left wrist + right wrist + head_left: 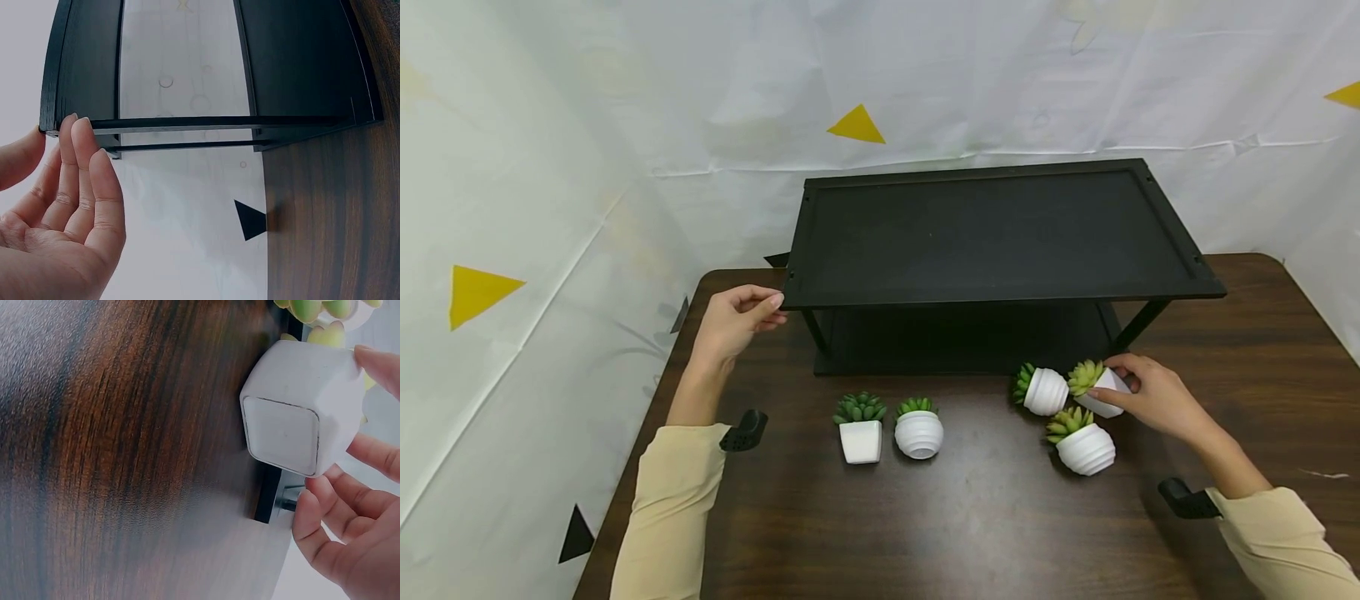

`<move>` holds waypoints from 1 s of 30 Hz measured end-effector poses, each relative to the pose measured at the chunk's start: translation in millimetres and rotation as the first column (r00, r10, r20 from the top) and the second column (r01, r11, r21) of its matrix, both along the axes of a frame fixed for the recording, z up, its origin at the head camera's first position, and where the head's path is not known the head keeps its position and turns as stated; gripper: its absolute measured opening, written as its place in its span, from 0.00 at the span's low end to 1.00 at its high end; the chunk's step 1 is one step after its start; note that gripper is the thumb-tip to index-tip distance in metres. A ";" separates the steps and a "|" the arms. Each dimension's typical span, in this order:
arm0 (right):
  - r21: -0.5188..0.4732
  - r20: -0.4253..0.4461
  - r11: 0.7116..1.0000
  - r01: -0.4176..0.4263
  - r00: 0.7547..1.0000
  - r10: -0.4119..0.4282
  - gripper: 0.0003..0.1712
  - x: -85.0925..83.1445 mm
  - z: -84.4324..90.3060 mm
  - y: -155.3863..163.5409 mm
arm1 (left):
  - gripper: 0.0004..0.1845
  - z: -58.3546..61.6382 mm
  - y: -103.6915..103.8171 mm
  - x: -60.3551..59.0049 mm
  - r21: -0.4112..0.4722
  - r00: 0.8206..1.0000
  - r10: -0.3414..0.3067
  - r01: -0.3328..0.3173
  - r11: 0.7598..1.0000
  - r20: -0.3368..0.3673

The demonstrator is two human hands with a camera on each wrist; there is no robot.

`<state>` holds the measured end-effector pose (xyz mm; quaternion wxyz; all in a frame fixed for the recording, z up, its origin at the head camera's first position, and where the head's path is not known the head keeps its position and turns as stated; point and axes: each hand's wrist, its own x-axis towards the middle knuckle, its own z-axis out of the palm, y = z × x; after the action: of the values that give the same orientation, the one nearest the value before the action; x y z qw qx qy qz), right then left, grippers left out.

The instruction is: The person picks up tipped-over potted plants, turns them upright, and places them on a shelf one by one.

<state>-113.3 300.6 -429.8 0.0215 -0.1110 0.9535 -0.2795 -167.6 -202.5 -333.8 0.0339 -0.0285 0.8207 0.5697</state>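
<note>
**Right hand on a tipped pot beside the black shelf**

The lower tier of the black shelf (pixel 1000 242) lies in deep shadow under the top board, so nothing on it can be made out. The right wrist view shows only the base and sides of the square white pot (pixel 299 406), with its green leaves cut off at the top edge; the left wrist view shows the shelf's corner and rails and little else. Both forearms run out of the head view at the bottom.

Five small white pots, each filled with a green succulent, sit on the desk (pixel 940 525) in front of the shelf. Before its front left leg stand a square pot (pixel 861 438) and a ribbed round pot (pixel 919 433), upright and side by side. Before its front right leg, a round pot (pixel 1045 390) lies tipped on its side and another ribbed pot (pixel 1086 448) leans just in front. Between them, the right hand (pixel 1157 398) holds the square white pot tilted, fingers and thumb curled round its sides.

The left hand (pixel 733 319) holds nothing, its relaxed fingertips touching the shelf's front left top corner.

The desk is dark wood grain. White sheeting with yellow and black triangles hangs behind and to the left of the shelf.
</note>
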 end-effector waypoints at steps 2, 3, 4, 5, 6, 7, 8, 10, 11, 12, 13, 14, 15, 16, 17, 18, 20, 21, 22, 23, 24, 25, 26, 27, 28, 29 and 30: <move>0.002 -0.002 1.000 0.002 1.000 -0.002 0.28 -0.3 -0.1 0.0 | 0.18 0.2 0.0 0.0 -0.001 1.000 0.001 -0.001 1.000 0.000; 0.003 -0.002 1.000 0.003 1.000 -0.003 0.28 -0.4 0.0 0.0 | 0.18 0.4 -0.1 -0.1 -0.003 1.000 0.001 -0.001 1.000 -0.002; 0.004 -0.002 1.000 0.005 1.000 -0.005 0.28 -0.4 0.1 0.0 | 0.18 0.7 -0.2 -0.1 -0.004 1.000 -0.001 0.001 1.000 -0.004; 0.005 -0.002 1.000 0.007 1.000 -0.007 0.28 -0.4 0.2 0.0 | 0.18 0.7 -0.2 -0.2 -0.004 1.000 -0.001 0.001 1.000 -0.004; 0.006 -0.001 1.000 0.010 1.000 -0.010 0.28 -0.5 0.3 0.0 | 0.18 0.8 -0.2 -0.2 -0.005 1.000 -0.001 0.001 1.000 -0.004; 0.007 -0.001 1.000 0.011 1.000 -0.011 0.28 -0.5 0.4 0.1 | 0.18 1.1 -0.3 -0.2 -0.006 1.000 -0.002 0.002 1.000 -0.005; 0.007 0.000 1.000 0.012 1.000 -0.012 0.28 -0.6 0.4 0.1 | 0.19 1.4 -0.3 -0.1 -0.009 1.000 -0.003 0.003 1.000 -0.005; 0.009 0.002 1.000 0.014 1.000 -0.015 0.28 -0.5 0.5 0.3 | 0.18 1.4 -0.1 -0.1 -0.010 1.000 -0.002 0.002 1.000 -0.002; 0.009 0.003 1.000 0.015 1.000 -0.015 0.28 -0.5 0.4 0.5 | 0.18 1.4 -0.1 0.0 -0.011 1.000 -0.002 0.002 1.000 -0.001; 0.008 0.005 1.000 0.015 1.000 -0.015 0.28 -0.4 0.3 0.6 | 0.18 1.5 -0.1 0.1 -0.012 1.000 -0.002 0.002 1.000 -0.001; 0.007 0.008 1.000 0.015 1.000 -0.016 0.28 -0.2 0.2 0.8 | 0.18 1.2 -0.1 0.0 -0.011 1.000 -0.001 0.001 1.000 -0.001; 0.007 0.012 1.000 0.017 1.000 -0.017 0.28 0.0 0.3 1.1 | 0.18 1.2 0.0 0.1 -0.010 1.000 -0.001 0.001 1.000 -0.002; 0.008 0.016 1.000 0.018 1.000 -0.019 0.28 0.2 0.3 1.3 | 0.18 1.1 0.1 0.1 -0.009 1.000 -0.002 0.002 1.000 -0.003; 0.010 0.020 1.000 0.021 1.000 -0.021 0.29 0.4 0.4 1.6 | 0.18 1.2 0.2 0.1 -0.010 1.000 -0.003 0.003 1.000 -0.004; 0.011 0.025 1.000 0.023 0.999 -0.024 0.29 0.5 0.5 1.7 | 0.18 0.9 0.4 0.0 -0.008 1.000 -0.002 0.002 1.000 -0.003; 0.012 0.032 1.000 0.026 0.999 -0.027 0.29 0.7 0.6 1.8 | 0.18 0.8 0.5 0.0 -0.008 1.000 -0.002 0.002 1.000 -0.002; 0.016 0.045 0.999 0.033 0.998 -0.034 0.29 0.8 0.8 1.7 | 0.18 0.8 0.8 -0.1 -0.010 1.000 -0.002 0.002 1.000 -0.001; 0.018 0.053 0.999 0.036 0.998 -0.037 0.30 0.9 0.8 1.6 | 0.18 0.7 0.9 -0.1 -0.010 1.000 -0.002 0.002 1.000 -0.001; 0.019 0.060 0.999 0.039 0.997 -0.040 0.30 1.0 0.8 1.5 | 0.18 0.7 1.0 -0.2 -0.010 1.000 -0.002 0.002 1.000 0.000; 0.019 0.067 0.999 0.041 0.997 -0.042 0.30 1.0 0.7 1.3 | 0.18 0.6 1.1 -0.2 -0.007 1.000 -0.002 0.002 1.000 0.000; 0.020 0.072 0.999 0.043 0.996 -0.044 0.30 1.2 0.7 1.2 | 0.18 0.5 1.2 -0.3 -0.006 1.000 -0.002 0.002 1.000 0.000; 0.021 0.075 0.999 0.044 0.996 -0.046 0.30 1.3 0.5 1.2 | 0.18 0.3 1.3 -0.3 -0.005 1.000 -0.002 0.002 1.000 0.000; 0.022 0.076 0.999 0.045 0.996 -0.046 0.30 1.4 0.4 1.1 | 0.18 0.3 1.5 -0.3 -0.005 1.000 -0.003 0.003 1.000 -0.001; 0.023 0.077 0.999 0.045 0.996 -0.046 0.30 1.5 0.3 1.1 | 0.18 0.1 1.6 -0.3 -0.004 1.000 -0.003 0.003 1.000 -0.001; 0.026 0.075 0.999 0.044 0.996 -0.046 0.31 1.5 0.3 0.9 | 0.18 -0.3 1.8 -0.4 -0.004 1.000 -0.003 0.003 1.000 0.000; 0.027 0.074 0.999 0.044 0.996 -0.046 0.31 1.5 0.3 0.7 | 0.18 -0.7 2.0 -0.4 -0.003 1.000 -0.002 0.002 1.000 0.000; 0.029 0.071 0.999 0.043 0.996 -0.045 0.32 1.4 0.2 0.5 | 0.18 -0.8 1.9 -0.4 -0.006 1.000 -0.002 0.002 1.000 -0.001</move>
<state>-111.9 301.1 -429.5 0.0510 -0.0795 0.9580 -0.2707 -168.1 -200.5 -334.6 0.0343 -0.0274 0.8223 0.5674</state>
